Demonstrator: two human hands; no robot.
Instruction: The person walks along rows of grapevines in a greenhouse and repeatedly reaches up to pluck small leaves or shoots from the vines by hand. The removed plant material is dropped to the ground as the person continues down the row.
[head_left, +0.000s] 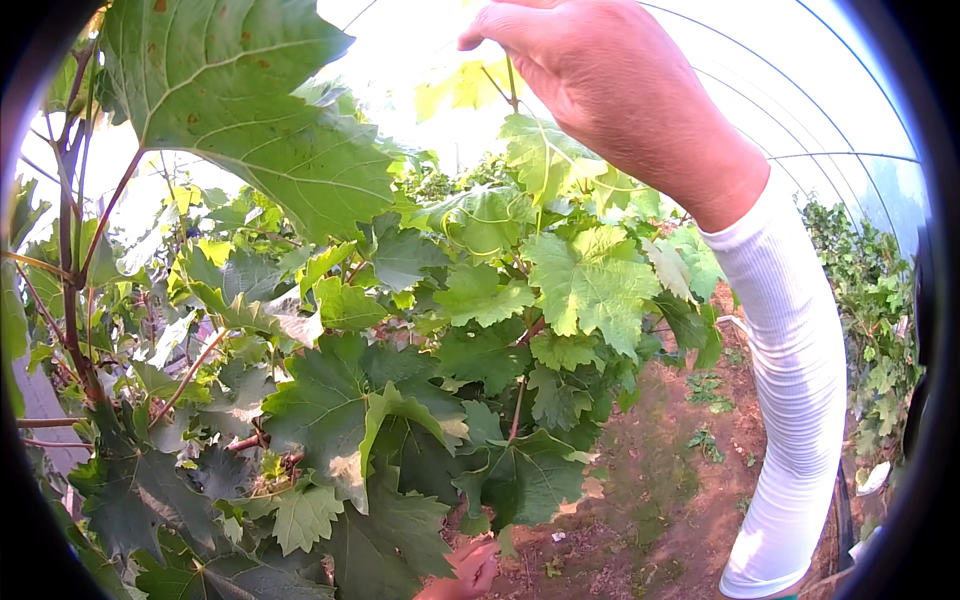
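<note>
My right hand (590,75) is raised at the top of the head view, its wrist bent and its fingers curled and partly cut off by the upper edge. A thin green grapevine shoot (512,85) runs up into it, and the fingers appear closed around the shoot. Low at the bottom edge, my left hand (468,572) shows only in part below the leaves. Its fingers look curled together, and whatever they hold is hidden. Between the hands spreads dense grapevine foliage (595,280), with broad lobed leaves and curling tendrils.
A large leaf (240,110) hangs close at the upper left beside a brown woody cane (70,240). Reddish soil (650,480) with small weeds lies to the lower right. Another vine row (870,330) stands at the far right under thin curved hoops (850,155).
</note>
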